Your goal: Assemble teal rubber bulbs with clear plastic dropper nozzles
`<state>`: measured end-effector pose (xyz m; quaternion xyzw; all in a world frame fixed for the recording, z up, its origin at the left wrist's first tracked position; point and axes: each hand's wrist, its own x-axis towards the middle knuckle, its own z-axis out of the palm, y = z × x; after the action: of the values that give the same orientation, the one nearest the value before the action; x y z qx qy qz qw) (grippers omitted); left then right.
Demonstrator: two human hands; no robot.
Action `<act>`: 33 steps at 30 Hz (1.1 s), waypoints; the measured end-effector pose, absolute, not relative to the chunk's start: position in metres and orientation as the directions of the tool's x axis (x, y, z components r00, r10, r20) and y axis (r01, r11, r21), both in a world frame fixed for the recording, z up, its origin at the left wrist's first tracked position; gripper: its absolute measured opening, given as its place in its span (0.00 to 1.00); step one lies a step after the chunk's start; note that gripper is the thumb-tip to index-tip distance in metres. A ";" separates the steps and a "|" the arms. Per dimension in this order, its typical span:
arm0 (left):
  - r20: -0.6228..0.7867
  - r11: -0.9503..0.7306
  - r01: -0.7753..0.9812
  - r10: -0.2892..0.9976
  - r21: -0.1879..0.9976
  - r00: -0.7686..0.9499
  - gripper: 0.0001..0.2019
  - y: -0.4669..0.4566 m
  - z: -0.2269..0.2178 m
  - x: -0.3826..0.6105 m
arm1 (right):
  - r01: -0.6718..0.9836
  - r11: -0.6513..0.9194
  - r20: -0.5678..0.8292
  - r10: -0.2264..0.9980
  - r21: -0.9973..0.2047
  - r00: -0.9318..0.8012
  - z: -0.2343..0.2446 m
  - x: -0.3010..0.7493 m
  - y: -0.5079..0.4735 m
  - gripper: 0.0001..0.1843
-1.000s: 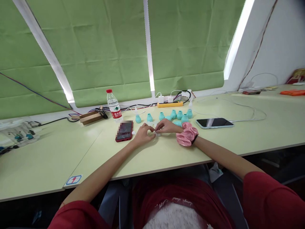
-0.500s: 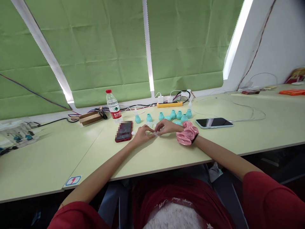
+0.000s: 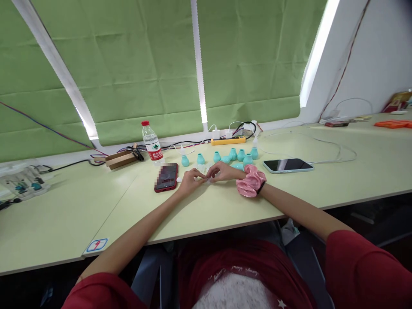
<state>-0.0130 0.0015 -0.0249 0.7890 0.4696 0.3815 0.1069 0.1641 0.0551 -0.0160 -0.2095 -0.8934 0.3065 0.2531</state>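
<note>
My left hand (image 3: 191, 182) and my right hand (image 3: 222, 171) meet fingertip to fingertip just above the table. Both pinch a small whitish translucent piece (image 3: 209, 180), mostly covered by the fingers, so its exact shape is unclear. Behind the hands lie more small translucent pieces (image 3: 201, 167). Several turquoise rubber bulbs (image 3: 233, 153) stand or lie beyond my right hand. Two bulbs carry clear pointed tips, one at the left (image 3: 185, 160) and one at the right (image 3: 254, 152). A pink scrunchie (image 3: 251, 181) circles my right wrist.
A phone in a red case (image 3: 166, 177) lies left of my hands, and a light-blue phone (image 3: 288, 165) lies to the right. Behind are a water bottle (image 3: 152, 143), a cardboard tray (image 3: 121, 159) and a yellow power strip (image 3: 228, 140) with cables. A clear container (image 3: 22, 180) sits far left.
The fingers have shifted slightly around the small translucent piece, which stays between both hands. The whole view has moved a little; the bulbs and phones keep their places.
</note>
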 end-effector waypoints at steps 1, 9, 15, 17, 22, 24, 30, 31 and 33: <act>0.512 -0.540 0.652 0.819 0.532 0.260 0.08 0.001 -0.025 -0.013 | 0.218 0.724 0.324 0.530 -0.655 -0.784 -0.017 0.164 0.056 0.14; 0.547 -0.586 0.594 0.791 0.552 0.272 0.07 -0.002 -0.019 -0.012 | 0.203 0.706 0.328 0.539 -0.679 -0.776 -0.026 0.165 0.063 0.17; 0.529 -0.597 0.619 0.786 0.510 0.322 0.07 -0.001 -0.021 -0.013 | 0.238 0.737 0.349 0.546 -0.632 -0.762 -0.028 0.164 0.064 0.13; 0.536 -0.601 0.631 0.779 0.491 0.326 0.07 0.000 -0.022 -0.014 | 0.252 0.755 0.359 0.541 -0.605 -0.760 -0.028 0.164 0.064 0.13; 0.553 -0.614 0.666 0.757 0.423 0.347 0.09 0.003 -0.022 -0.017 | 0.298 0.777 0.352 0.544 -0.555 -0.762 -0.029 0.164 0.063 0.16; 0.555 -0.615 0.677 0.753 0.404 0.353 0.09 0.004 -0.023 -0.018 | 0.314 0.775 0.359 0.557 -0.548 -0.749 -0.030 0.163 0.063 0.15; 0.575 -0.623 0.700 0.732 0.348 0.366 0.08 0.005 -0.025 -0.019 | 0.322 0.790 0.362 0.547 -0.521 -0.755 -0.033 0.161 0.066 0.14; 0.584 -0.635 0.696 0.719 0.334 0.376 0.08 0.006 -0.026 -0.019 | 0.319 0.794 0.362 0.541 -0.517 -0.759 -0.033 0.161 0.067 0.14; 0.602 -0.673 0.676 0.684 0.300 0.413 0.08 0.007 -0.027 -0.019 | 0.314 0.800 0.363 0.532 -0.511 -0.765 -0.033 0.161 0.068 0.14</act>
<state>-0.0194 0.0068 -0.0266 0.8404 0.4046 0.3606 0.0050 0.1613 0.0677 -0.0333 -0.2312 -0.9145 0.2154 0.2528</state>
